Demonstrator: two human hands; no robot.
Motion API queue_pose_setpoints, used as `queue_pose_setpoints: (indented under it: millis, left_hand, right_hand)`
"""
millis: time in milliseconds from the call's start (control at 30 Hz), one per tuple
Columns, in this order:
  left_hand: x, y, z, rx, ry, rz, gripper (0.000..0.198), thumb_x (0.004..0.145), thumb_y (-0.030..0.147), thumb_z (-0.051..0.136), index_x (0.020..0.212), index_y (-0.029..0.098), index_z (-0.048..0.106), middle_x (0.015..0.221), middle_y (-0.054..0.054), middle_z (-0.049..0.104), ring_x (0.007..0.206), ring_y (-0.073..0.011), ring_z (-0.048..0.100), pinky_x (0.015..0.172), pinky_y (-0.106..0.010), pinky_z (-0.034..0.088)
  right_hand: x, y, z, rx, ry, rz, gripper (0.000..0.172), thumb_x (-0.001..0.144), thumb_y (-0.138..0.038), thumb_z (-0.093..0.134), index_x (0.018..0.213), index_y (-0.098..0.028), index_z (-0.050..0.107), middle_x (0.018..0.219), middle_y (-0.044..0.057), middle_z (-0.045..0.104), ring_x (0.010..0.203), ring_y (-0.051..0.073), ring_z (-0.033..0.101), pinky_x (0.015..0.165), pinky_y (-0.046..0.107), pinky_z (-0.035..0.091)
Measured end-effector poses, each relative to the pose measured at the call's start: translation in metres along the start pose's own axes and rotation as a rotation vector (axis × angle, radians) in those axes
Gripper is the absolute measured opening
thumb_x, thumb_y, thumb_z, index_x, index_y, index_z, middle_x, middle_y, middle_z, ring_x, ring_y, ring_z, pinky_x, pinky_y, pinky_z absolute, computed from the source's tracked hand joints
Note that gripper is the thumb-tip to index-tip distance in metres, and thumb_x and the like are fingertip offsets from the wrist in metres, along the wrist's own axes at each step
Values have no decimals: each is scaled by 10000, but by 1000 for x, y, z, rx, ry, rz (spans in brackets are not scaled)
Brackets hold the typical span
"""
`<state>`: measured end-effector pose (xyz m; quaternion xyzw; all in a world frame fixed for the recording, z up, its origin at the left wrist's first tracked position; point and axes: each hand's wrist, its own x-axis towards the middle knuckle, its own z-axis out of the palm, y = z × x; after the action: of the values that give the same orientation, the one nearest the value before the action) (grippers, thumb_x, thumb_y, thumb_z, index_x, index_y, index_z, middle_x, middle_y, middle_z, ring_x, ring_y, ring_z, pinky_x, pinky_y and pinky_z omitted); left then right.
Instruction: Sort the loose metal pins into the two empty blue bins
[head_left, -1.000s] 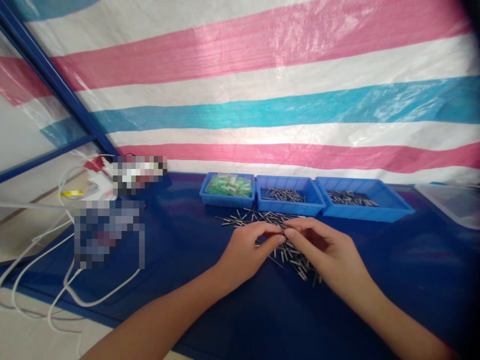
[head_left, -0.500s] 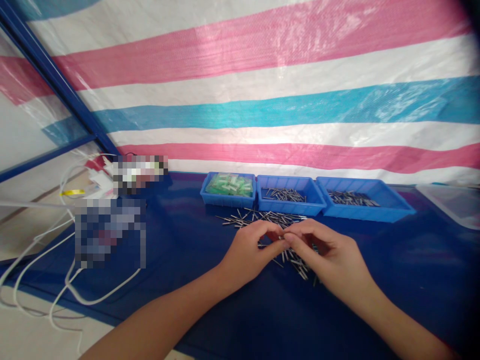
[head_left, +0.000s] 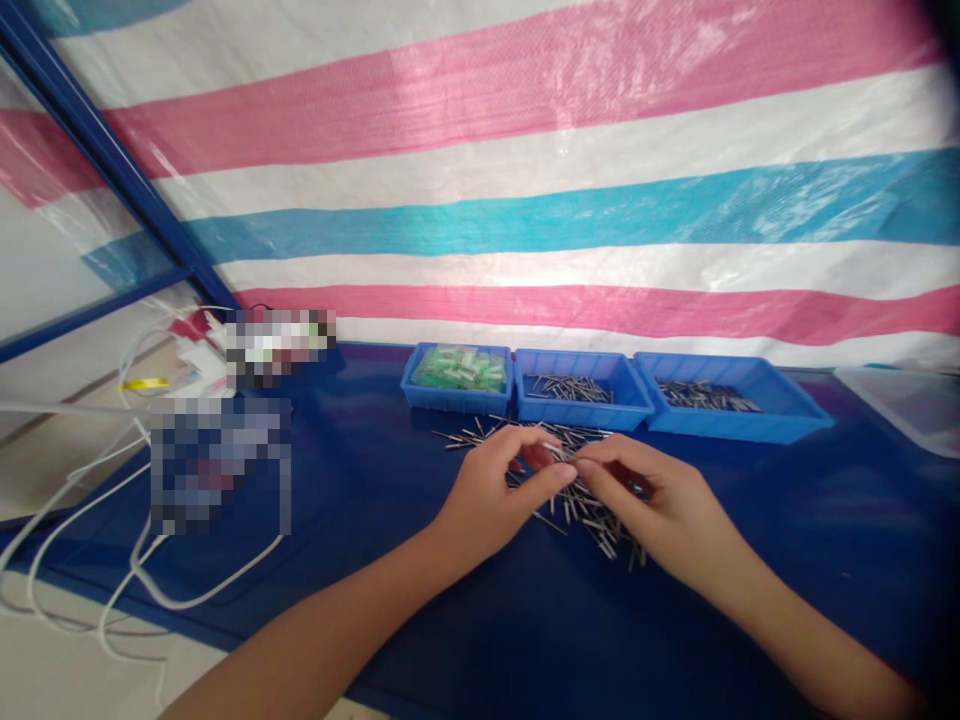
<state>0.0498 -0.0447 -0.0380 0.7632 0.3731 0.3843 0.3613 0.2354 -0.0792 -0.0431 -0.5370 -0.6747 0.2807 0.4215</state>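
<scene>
Over a loose pile of thin metal pins on the blue tabletop, my two hands meet at the fingertips. My left hand curls its thumb and forefinger around a small silvery pin, partly covered by the fingers. Thumb and fingers of my right hand are pinched together right beside it; what they grip is too small and hidden to name. More pins spread out behind and below both hands.
Behind the pile stand a blue bin with bagged green pieces, a middle bin and a right bin, both holding metal pins. A clear plastic container sits far right. White cables loop at left beside blurred items.
My left thumb and forefinger have parted slightly, showing a silvery pin between them. My right hand has shifted a little, still pinched, with more of the pile visible.
</scene>
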Motion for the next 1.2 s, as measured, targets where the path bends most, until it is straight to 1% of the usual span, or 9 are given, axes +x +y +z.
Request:
queue_pose_setpoints:
  millis: [100,200,267,333,500,700,900,1033,1200]
  left_hand:
    - [0,-2,-3,138,-94,94,366,860,411,604,1144,182,585,975,-46,667,897,-167,608,801,-281,458]
    - [-1,-5,-6,347,-223,233,349,870,465,573,1075,191,641,1032,-66,662,965,-196,583,875,-331,405]
    - [-2,-7,-7,471,-290,300,361,858,502,571,1043,206,663,1042,-64,659,977,-209,569,863,-349,376]
    - [-4,-9,-9,562,-350,348,384,834,529,589,1042,217,668,1054,-63,653,993,-221,555,841,-353,356]
    - [-4,-14,-11,710,-442,392,288,885,442,563,1075,243,651,1074,-41,632,996,-197,542,798,-330,333]
    - [-2,-19,-10,768,-411,441,179,929,351,530,950,241,670,1012,-9,632,923,-144,557,815,-317,313]
    - [0,-20,-8,785,-343,422,197,935,365,515,942,239,666,957,-7,631,901,-142,554,778,-308,312]
    - [2,-18,-9,788,-261,393,227,948,370,485,923,230,661,867,-10,645,805,-142,556,741,-304,327]
    - [2,-6,-12,553,-100,337,246,983,309,408,996,193,625,942,-24,699,878,-146,622,806,-278,408]
  right_hand:
    - [7,9,-8,161,199,165,219,837,-408,604,824,-204,681,736,32,620,659,158,541,573,290,434]
    - [17,21,-25,456,423,329,222,782,-414,671,818,-195,684,633,-1,510,526,108,436,453,276,329]
    - [24,29,-41,587,524,376,219,747,-391,709,822,-187,684,653,-3,479,491,86,388,418,281,273]
    - [28,39,-55,638,530,432,203,740,-366,718,848,-198,679,676,9,488,468,80,367,400,295,243]
    - [31,50,-71,709,453,470,219,820,-421,602,877,-216,655,588,-3,449,393,80,296,375,333,184]
    - [25,32,-48,679,336,481,215,792,-407,641,887,-217,675,618,-17,487,417,77,337,383,292,230]
    - [14,18,-22,295,178,327,271,809,-448,620,845,-187,682,630,-16,520,488,90,437,413,221,329]
    - [7,12,-13,24,64,126,236,854,-402,564,839,-208,698,769,26,672,709,177,620,625,266,497]
    - [1,7,-3,-104,-27,48,238,868,-391,536,896,-220,699,855,41,715,796,223,661,677,308,523]
